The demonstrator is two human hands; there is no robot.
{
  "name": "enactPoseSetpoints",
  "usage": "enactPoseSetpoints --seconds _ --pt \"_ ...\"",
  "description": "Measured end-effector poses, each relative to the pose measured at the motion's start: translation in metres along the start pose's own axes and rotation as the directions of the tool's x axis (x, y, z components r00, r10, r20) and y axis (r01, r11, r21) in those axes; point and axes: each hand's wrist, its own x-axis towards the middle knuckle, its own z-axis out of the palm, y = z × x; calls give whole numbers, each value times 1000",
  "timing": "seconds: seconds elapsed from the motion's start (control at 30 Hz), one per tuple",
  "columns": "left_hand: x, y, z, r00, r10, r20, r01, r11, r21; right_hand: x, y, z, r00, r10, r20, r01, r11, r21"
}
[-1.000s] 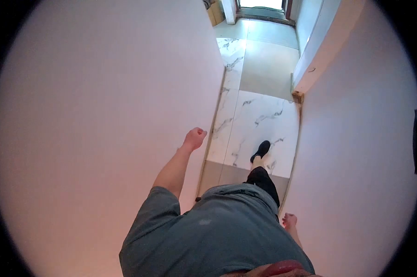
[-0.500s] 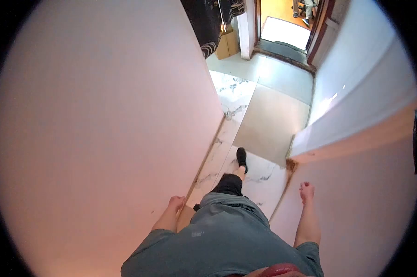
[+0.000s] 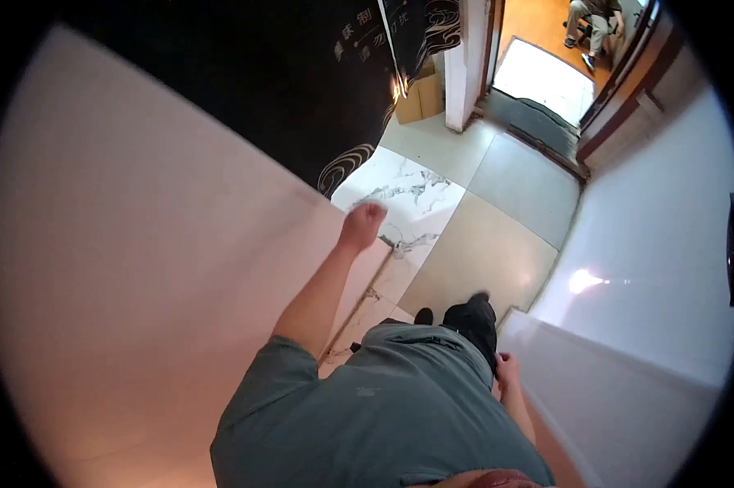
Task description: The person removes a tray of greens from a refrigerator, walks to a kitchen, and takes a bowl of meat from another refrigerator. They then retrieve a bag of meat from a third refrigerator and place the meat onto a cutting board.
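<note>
while a narrow corridor is seen from above, the left hand (image 3: 363,224) is raised at centre frame, curled into a loose fist with nothing held in it, just beside the edge of the pale wall (image 3: 139,268) that fills the left of the frame. the right hand (image 3: 507,371) is seen low at lower right of centre, against the hip, with fingers bent inward; nothing can be seen in it, though how tightly it is closed cannot be told. a grey-green shirt (image 3: 383,407) fills the bottom centre, and a dark trouser leg (image 3: 474,321) is shown just above it. the floor (image 3: 481,252) is laid with marbled white and plain beige tiles through the middle of the frame. a black hanging cloth with pale lettering (image 3: 302,89) is seen at upper left, a cardboard box (image 3: 422,98) beside it at top centre, and a doormat (image 3: 537,118) before a doorway at upper right, where a seated person's legs (image 3: 586,20) are visible.
</note>
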Motion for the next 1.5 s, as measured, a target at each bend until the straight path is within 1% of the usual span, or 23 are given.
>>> enactPoseSetpoints --seconds 0.1,0.23,0.3,0.4,0.5,0.53,0.57,0.6,0.67,0.73,0.77,0.83,0.87,0.93,1.0,1.03,1.13,1.17,1.23,1.33,1.37,1.4,1.5 --pt "108 75 6 924 290 -250 -301 954 -6 63 -16 -39 942 225 251 -177 964 -199" --pt "191 146 17 900 186 -395 -282 939 -199 173 -102 -109 937 176 301 -86 954 -289" --pt "227 169 12 883 184 -431 -295 933 -205 239 -140 -135 900 347 264 -414 870 266" --pt "279 168 -28 769 266 -581 -252 962 108 361 -270 -157 990 116 87 -130 974 184" --pt "296 137 -97 619 -51 -783 -45 994 -101 467 -454 -134 965 -243 97 243 970 19" --pt "300 101 -126 508 49 -860 -49 998 27 431 -552 -114 922 -386 33 384 898 -218" --pt "306 74 -150 400 166 -901 -42 986 162 459 -604 -87 806 -581 114 584 811 5" --pt "297 82 -157 264 -185 -947 -17 980 -196 428 -671 -56 732 -674 102 650 735 195" --pt "293 81 -194 48 -175 -983 20 985 -174 359 -780 1 611 -732 301 647 681 343" --pt "293 62 -236 -82 1 -997 35 999 -1 300 -838 71 302 -795 526 714 555 428" --pt "288 41 -260 -96 131 -987 170 979 114 288 -854 106 -51 -819 572 952 132 275" --pt "298 38 -293 -172 203 -964 190 967 170 229 -894 152 -179 -562 807 982 -48 185" --pt "308 66 -300 -236 139 -962 72 990 125 193 -919 161 -20 -374 927 951 278 133" --pt "320 67 -337 -325 36 -945 -167 982 94 226 -958 208 -240 -615 752 970 -112 218" --pt "308 38 -388 -442 93 -892 -49 991 128 265 -1011 229 147 -715 683 929 338 154" --pt "292 16 -413 -478 58 -877 -98 988 119 293 -1037 227 200 -777 596 916 364 168" --pt "267 15 -448 -534 379 -755 306 920 245 387 -1082 213 339 -910 238 889 393 235" --pt "271 16 -450 -608 315 -729 314 939 144 388 -1088 207 556 -803 217 757 596 267" --pt "273 12 -454 -718 149 -680 265 962 -69 439 -1071 214 729 -657 193 605 750 267" --pt "305 0 -467 -770 151 -621 225 973 -43 517 -990 239 917 -269 294 342 910 -234" --pt "314 -16 -475 -749 261 -610 372 927 -59 581 -924 243 923 -202 326 320 876 -362" --pt "318 -37 -481 -713 370 -596 509 858 -76 527 -946 249 899 248 361 238 414 -878" --pt "327 -93 -494 -134 672 -728 977 214 18 511 -907 317 724 253 642 593 246 -767"
